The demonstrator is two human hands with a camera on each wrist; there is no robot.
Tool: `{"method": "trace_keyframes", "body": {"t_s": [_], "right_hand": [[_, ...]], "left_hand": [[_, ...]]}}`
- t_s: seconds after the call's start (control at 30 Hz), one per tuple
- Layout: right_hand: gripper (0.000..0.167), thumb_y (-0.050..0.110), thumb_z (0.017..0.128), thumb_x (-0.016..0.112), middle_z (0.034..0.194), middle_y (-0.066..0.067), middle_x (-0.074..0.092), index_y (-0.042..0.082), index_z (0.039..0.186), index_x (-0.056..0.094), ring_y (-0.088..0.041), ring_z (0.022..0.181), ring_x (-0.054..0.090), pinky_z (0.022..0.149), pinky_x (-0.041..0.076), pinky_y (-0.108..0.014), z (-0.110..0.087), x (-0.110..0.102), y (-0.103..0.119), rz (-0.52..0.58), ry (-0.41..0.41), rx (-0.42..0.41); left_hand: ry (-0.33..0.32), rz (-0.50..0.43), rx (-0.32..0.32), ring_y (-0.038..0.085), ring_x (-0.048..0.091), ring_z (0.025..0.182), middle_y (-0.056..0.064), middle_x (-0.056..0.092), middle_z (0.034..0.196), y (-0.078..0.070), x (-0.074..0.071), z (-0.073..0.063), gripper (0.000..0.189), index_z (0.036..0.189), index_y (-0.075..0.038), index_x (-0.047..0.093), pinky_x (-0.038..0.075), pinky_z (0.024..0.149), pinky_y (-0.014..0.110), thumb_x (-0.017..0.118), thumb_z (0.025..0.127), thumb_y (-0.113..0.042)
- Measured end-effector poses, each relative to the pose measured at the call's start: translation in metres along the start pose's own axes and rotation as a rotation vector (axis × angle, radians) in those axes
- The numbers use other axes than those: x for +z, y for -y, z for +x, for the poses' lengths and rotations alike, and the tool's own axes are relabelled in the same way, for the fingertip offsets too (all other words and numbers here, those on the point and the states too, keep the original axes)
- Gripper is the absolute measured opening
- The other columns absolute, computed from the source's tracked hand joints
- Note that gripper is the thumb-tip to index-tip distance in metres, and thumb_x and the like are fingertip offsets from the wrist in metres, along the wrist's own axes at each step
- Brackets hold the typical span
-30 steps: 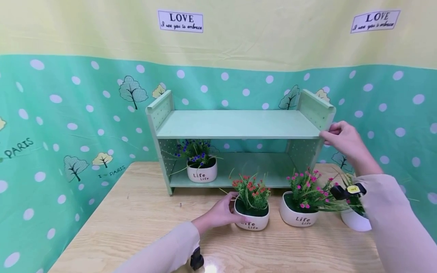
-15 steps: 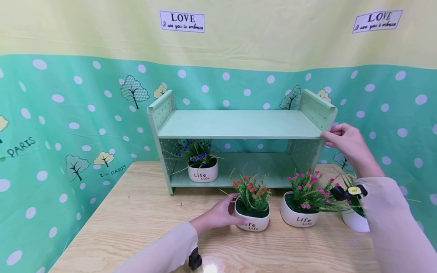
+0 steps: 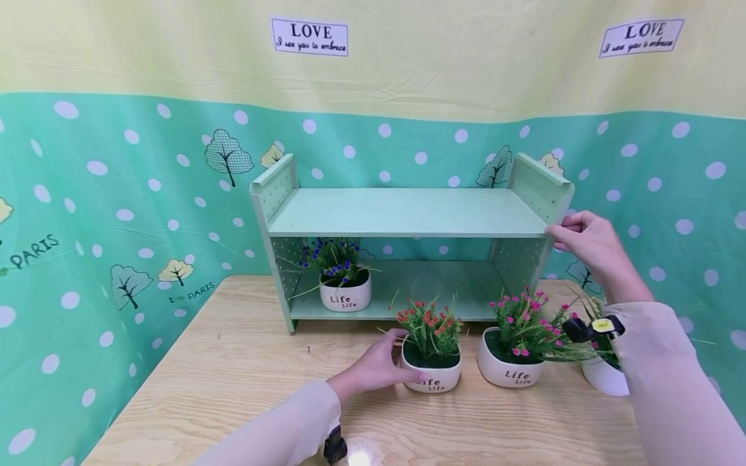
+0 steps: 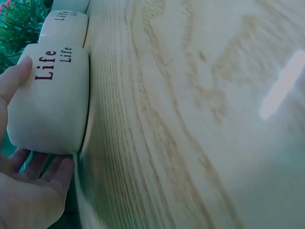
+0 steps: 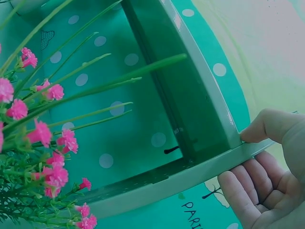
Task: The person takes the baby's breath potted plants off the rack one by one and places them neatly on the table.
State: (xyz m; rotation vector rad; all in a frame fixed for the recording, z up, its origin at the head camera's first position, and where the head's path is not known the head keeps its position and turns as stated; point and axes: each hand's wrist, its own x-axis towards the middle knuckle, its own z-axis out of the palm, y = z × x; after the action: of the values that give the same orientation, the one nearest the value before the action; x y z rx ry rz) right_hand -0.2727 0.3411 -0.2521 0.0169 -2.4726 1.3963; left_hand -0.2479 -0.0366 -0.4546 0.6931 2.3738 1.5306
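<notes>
My left hand (image 3: 379,364) holds a white flowerpot (image 3: 440,380) with orange-red flowers, standing on the table in front of the shelf. In the left wrist view, the thumb presses near the "Life" lettering and the other fingers curl round the end of the pot (image 4: 52,105). Higher up, my right hand (image 3: 594,243) grips the right side panel of a pale green two-tier shelf (image 3: 408,210). The right wrist view has the panel's edge (image 5: 186,179) between thumb and curled fingers. A pot of blue flowers (image 3: 350,299) sits at the left of the lower tier.
Right of the held pot stands a white pot with pink flowers (image 3: 507,372). Another white pot (image 3: 606,378) is partly hidden behind the right sleeve (image 3: 670,362). A polka-dot curtain (image 3: 146,213) hangs behind and beside the wooden table (image 3: 233,362).
</notes>
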Motion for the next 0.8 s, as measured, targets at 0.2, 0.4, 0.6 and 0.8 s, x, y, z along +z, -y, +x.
{"method": "trace_keyframes", "body": {"t_s": [0.2,0.4,0.6,0.8], "right_hand": [[0.04,0.031,0.099,0.063,0.104,-0.007,0.051,0.0,0.117,0.048,-0.003,0.081,0.06,0.072,0.054,-0.014,0.0,0.0,0.0,0.001,-0.002,0.001],[0.039,0.031,0.099,0.064,0.105,-0.007,0.05,0.0,0.117,0.048,-0.003,0.082,0.059,0.073,0.054,-0.015,0.001,0.0,-0.001,0.007,-0.006,0.0],[0.038,0.03,0.099,0.063,0.105,-0.007,0.05,0.001,0.117,0.048,-0.005,0.084,0.059,0.074,0.054,-0.014,0.001,0.0,-0.002,0.006,-0.005,-0.007],[0.038,0.03,0.099,0.064,0.107,-0.009,0.049,0.001,0.117,0.047,-0.007,0.086,0.059,0.074,0.054,-0.014,0.0,0.001,-0.002,0.012,-0.001,-0.006]], "left_hand": [[-0.023,0.011,-0.01,0.022,0.057,0.119,0.007,0.054,0.131,-0.002,0.001,0.003,0.087,0.145,-0.005,0.04,0.049,0.097,0.039,0.087,0.078,-0.035],[-0.028,0.027,0.004,0.024,0.054,0.123,0.009,0.052,0.136,-0.003,0.002,0.005,0.087,0.147,-0.005,0.04,0.045,0.103,0.043,0.086,0.08,-0.034],[-0.023,0.04,0.0,0.025,0.051,0.127,0.009,0.048,0.141,0.0,0.001,0.007,0.091,0.151,-0.006,0.036,0.042,0.106,0.043,0.085,0.08,-0.037],[-0.003,-0.023,0.012,0.033,0.044,0.136,0.009,0.044,0.149,0.0,-0.012,0.003,0.083,0.151,-0.011,0.038,0.04,0.11,0.046,0.083,0.084,-0.034]]}}
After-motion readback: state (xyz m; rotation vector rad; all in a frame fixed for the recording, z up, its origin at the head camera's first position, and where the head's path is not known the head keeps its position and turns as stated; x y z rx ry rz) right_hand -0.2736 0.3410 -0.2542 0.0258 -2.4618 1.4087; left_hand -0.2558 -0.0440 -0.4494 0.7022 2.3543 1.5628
